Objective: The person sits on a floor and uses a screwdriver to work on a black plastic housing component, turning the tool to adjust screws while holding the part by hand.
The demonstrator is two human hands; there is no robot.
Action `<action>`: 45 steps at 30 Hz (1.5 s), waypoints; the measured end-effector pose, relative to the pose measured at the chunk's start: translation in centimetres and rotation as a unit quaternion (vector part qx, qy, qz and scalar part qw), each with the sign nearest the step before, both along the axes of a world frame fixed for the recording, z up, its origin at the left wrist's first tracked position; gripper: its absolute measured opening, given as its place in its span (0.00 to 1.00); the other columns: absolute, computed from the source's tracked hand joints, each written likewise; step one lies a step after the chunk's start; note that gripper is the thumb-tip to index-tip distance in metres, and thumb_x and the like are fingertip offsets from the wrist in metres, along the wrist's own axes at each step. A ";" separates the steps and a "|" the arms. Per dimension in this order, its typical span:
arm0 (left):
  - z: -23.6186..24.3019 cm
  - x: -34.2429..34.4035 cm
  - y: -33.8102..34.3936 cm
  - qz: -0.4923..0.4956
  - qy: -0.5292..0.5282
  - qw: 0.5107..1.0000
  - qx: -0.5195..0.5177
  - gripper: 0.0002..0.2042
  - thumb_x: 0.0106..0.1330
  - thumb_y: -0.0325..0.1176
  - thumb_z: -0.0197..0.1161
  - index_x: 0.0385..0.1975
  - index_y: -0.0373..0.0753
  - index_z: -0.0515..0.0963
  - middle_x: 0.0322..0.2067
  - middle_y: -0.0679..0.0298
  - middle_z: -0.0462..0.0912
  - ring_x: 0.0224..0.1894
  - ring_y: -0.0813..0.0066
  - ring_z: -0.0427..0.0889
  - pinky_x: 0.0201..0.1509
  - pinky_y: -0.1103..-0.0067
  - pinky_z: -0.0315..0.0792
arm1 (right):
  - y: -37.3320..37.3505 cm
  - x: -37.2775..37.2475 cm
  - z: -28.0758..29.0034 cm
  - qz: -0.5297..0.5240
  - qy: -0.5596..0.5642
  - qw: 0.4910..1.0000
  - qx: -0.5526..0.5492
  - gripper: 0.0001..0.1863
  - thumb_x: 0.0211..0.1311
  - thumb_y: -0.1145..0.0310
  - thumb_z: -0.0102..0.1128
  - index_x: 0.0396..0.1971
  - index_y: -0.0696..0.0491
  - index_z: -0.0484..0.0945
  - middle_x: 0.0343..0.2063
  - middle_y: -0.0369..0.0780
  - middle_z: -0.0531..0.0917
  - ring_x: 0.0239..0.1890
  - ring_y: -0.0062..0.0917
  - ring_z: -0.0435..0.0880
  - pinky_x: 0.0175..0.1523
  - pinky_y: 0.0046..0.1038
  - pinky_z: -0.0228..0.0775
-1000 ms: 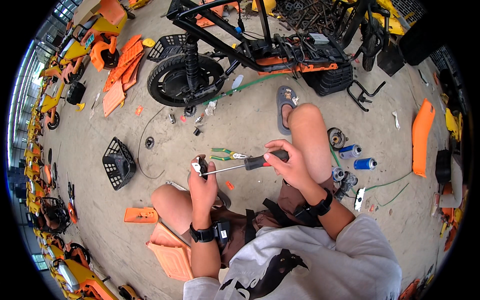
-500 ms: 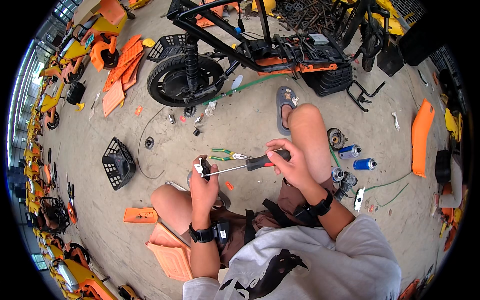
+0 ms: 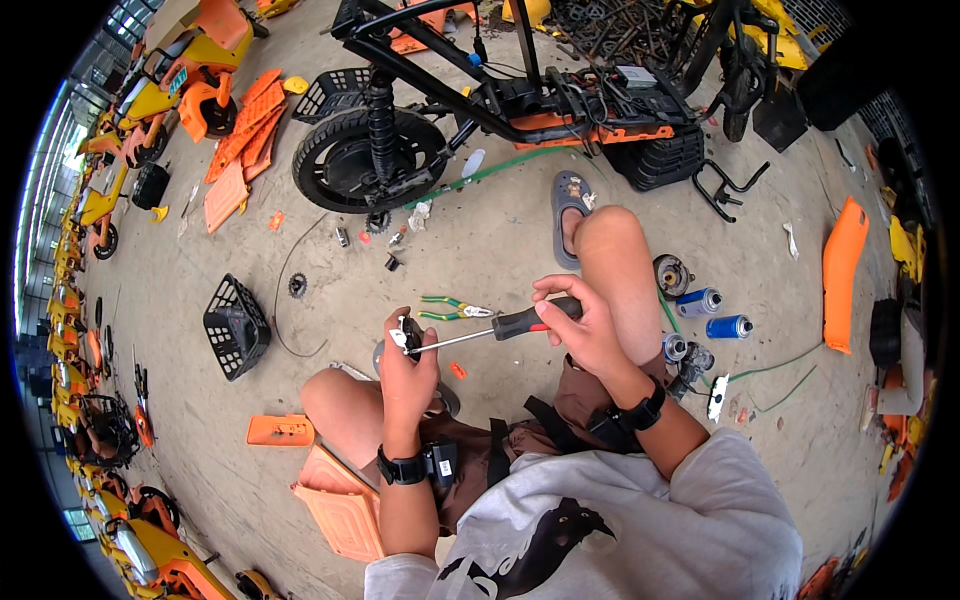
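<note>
My right hand (image 3: 583, 325) is closed round the black-and-red handle of a screwdriver (image 3: 522, 322). Its long metal shaft points left, and the tip meets a small black and silver part (image 3: 406, 336) gripped in my left hand (image 3: 408, 378). My left fingers hide most of that part, so its exact kind does not show. On the floor just beyond the shaft lies a pair of pliers (image 3: 455, 308) with green and yellow handles. A small orange scrap (image 3: 458, 370) rests below the shaft.
A stripped scooter frame (image 3: 520, 110) with its rear wheel (image 3: 368, 165) stands ahead. Blue spray cans (image 3: 729, 327) are by my right knee. A black basket (image 3: 237, 328) sits at left, an orange panel (image 3: 844, 275) at right. Yellow scooters (image 3: 180, 80) line the left side.
</note>
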State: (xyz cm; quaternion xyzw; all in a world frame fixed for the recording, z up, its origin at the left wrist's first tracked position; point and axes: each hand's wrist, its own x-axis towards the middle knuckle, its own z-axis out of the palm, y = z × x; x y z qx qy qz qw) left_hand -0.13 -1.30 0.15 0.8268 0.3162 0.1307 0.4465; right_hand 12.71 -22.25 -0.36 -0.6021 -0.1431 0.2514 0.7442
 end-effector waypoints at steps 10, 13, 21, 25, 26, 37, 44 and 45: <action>-0.4 -0.1 0.1 0.024 0.028 0.998 -0.048 0.19 0.68 0.32 0.61 0.55 0.34 0.68 0.27 0.57 0.79 0.28 0.67 0.80 0.33 0.73 0.73 | -0.1 0.2 -0.1 0.010 -0.169 0.985 -0.014 0.14 0.64 0.77 0.59 0.49 0.59 0.75 0.45 0.37 0.77 0.40 0.14 0.75 0.39 0.15 0.69; -0.7 -0.1 0.5 0.015 0.039 0.999 -0.035 0.17 0.69 0.31 0.60 0.54 0.33 0.68 0.30 0.59 0.80 0.32 0.73 0.83 0.34 0.77 0.76 | -0.2 0.3 -0.4 0.029 -0.162 0.986 -0.029 0.13 0.64 0.76 0.59 0.49 0.58 0.76 0.47 0.38 0.75 0.49 0.17 0.71 0.47 0.16 0.68; -0.9 -0.2 0.5 -0.002 0.047 0.998 -0.032 0.17 0.69 0.31 0.61 0.54 0.33 0.68 0.30 0.61 0.79 0.30 0.75 0.81 0.32 0.79 0.74 | -0.3 0.0 0.0 0.002 0.032 0.998 -0.049 0.14 0.66 0.74 0.57 0.50 0.58 0.76 0.43 0.37 0.77 0.39 0.15 0.76 0.46 0.20 0.69; -1.1 -0.1 0.4 -0.009 0.034 0.999 -0.026 0.18 0.69 0.31 0.62 0.54 0.33 0.68 0.29 0.62 0.78 0.29 0.76 0.79 0.31 0.79 0.73 | 0.0 -0.2 -0.3 -0.044 -0.076 0.996 -0.014 0.15 0.69 0.71 0.56 0.53 0.57 0.74 0.43 0.36 0.77 0.32 0.14 0.75 0.39 0.18 0.69; -1.1 -0.1 0.4 -0.009 0.034 0.999 -0.022 0.18 0.69 0.31 0.62 0.55 0.33 0.68 0.29 0.63 0.78 0.29 0.77 0.79 0.31 0.79 0.73 | 0.2 -0.2 -0.6 -0.051 -0.111 0.992 -0.006 0.15 0.69 0.71 0.55 0.53 0.57 0.73 0.43 0.36 0.77 0.31 0.13 0.75 0.37 0.17 0.69; -1.5 -0.2 0.6 -0.009 0.030 0.999 -0.006 0.19 0.68 0.32 0.62 0.55 0.33 0.68 0.27 0.63 0.77 0.28 0.77 0.78 0.30 0.79 0.72 | 0.0 0.0 -0.8 -0.033 -0.047 0.998 0.003 0.16 0.68 0.73 0.54 0.55 0.56 0.72 0.43 0.37 0.78 0.26 0.11 0.72 0.29 0.15 0.65; -1.2 -0.3 0.6 0.003 0.034 0.999 -0.017 0.19 0.68 0.32 0.62 0.55 0.33 0.68 0.28 0.62 0.78 0.27 0.76 0.79 0.30 0.79 0.73 | -0.2 0.1 -0.3 0.016 0.047 0.999 -0.021 0.18 0.66 0.75 0.53 0.56 0.55 0.71 0.45 0.37 0.78 0.31 0.11 0.74 0.31 0.15 0.67; -1.3 -0.3 0.7 0.002 0.031 0.999 -0.018 0.19 0.68 0.32 0.62 0.55 0.33 0.67 0.28 0.62 0.78 0.28 0.76 0.80 0.30 0.79 0.73 | -0.2 0.1 -0.4 0.013 0.029 0.999 -0.033 0.18 0.66 0.75 0.53 0.56 0.55 0.71 0.45 0.38 0.78 0.32 0.12 0.75 0.32 0.15 0.67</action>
